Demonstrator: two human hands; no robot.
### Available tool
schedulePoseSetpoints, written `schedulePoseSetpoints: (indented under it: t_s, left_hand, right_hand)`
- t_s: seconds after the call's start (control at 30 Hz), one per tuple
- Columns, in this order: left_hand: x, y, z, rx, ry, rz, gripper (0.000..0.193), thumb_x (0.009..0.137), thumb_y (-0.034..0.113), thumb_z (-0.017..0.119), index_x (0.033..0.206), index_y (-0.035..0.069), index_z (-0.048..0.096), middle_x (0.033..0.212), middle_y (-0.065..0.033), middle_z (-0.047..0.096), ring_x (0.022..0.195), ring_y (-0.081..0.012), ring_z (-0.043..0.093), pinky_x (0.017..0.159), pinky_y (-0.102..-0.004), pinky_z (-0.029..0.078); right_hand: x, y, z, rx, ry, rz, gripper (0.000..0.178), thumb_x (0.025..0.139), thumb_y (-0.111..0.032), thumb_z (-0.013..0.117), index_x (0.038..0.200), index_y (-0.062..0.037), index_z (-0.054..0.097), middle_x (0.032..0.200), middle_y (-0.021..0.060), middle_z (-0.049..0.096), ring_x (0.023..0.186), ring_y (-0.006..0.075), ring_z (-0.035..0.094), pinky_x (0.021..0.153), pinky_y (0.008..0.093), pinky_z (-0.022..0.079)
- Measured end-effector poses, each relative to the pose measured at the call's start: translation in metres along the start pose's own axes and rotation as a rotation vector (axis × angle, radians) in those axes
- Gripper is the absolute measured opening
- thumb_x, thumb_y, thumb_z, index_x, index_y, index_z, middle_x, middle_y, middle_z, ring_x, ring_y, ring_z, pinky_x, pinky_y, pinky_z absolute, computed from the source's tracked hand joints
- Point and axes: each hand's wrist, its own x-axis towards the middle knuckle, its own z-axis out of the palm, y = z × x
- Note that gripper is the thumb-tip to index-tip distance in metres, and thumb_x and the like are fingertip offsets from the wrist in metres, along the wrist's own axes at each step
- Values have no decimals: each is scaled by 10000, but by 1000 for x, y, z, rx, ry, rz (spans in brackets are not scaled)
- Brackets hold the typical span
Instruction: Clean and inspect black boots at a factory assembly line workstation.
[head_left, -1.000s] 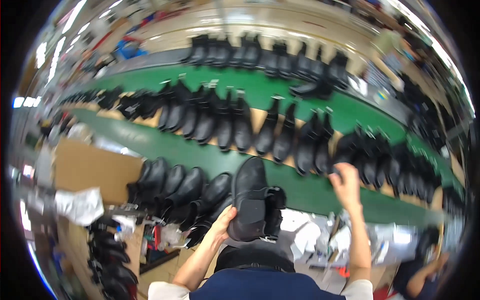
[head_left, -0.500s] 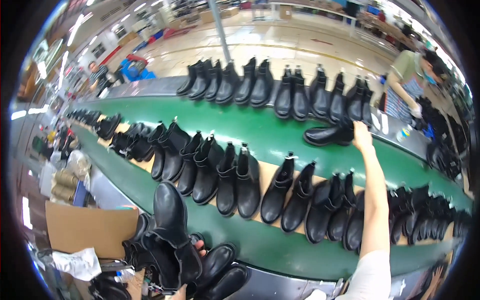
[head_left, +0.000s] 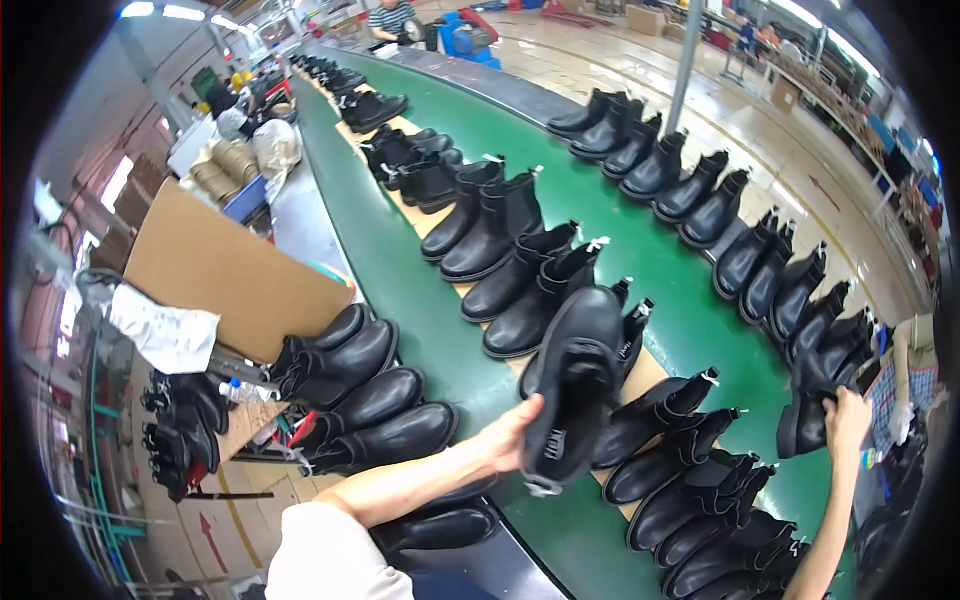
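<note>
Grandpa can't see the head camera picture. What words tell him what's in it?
A person's left hand holds up a black boot, its opening toward the camera, while the right hand grasps another boot. Many more boots stand in rows along a long green surface.

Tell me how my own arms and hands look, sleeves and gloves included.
Your left hand and right hand wear no gloves. An off-white short sleeve covers your left upper arm; no right sleeve shows.
</note>
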Motion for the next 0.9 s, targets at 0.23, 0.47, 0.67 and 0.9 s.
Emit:
schedulePoseSetpoints:
  t_s: [0.23,0.47,0.67,0.9]
  left_hand:
    - [-29,-48,78,88,-54,34,505,862,351,605,1228,26,484,1164,-119,583,1029,-216,593,900,-395,492]
    - [-117,-88,116,158,70,-60,518,864,315,618,1220,-32,474,1170,-129,575,1014,-180,597,871,-300,507]
    - [-220,-105,108,-22,-38,39,469,881,288,556,1212,-38,491,1147,-150,588,989,-210,611,887,-340,499]
    - [-347,-110,99,-46,42,271,477,892,302,488,1252,-8,458,1188,-138,567,1059,-226,578,959,-376,438]
  right_hand:
    - [-55,-94,-203,303,21,130,450,676,-1,678,1064,-77,463,631,193,497,611,366,516,564,445,367]
    - [-111,-217,-270,796,-306,35,617,612,87,688,1175,-109,527,520,21,361,459,156,335,454,301,299]
    - [-142,-250,-331,1273,-797,22,504,640,141,589,1126,21,526,823,-23,518,701,56,458,667,182,399]
    - [-150,-341,-391,1246,-804,-255,512,628,146,551,1121,8,525,862,5,513,744,64,475,669,178,394]
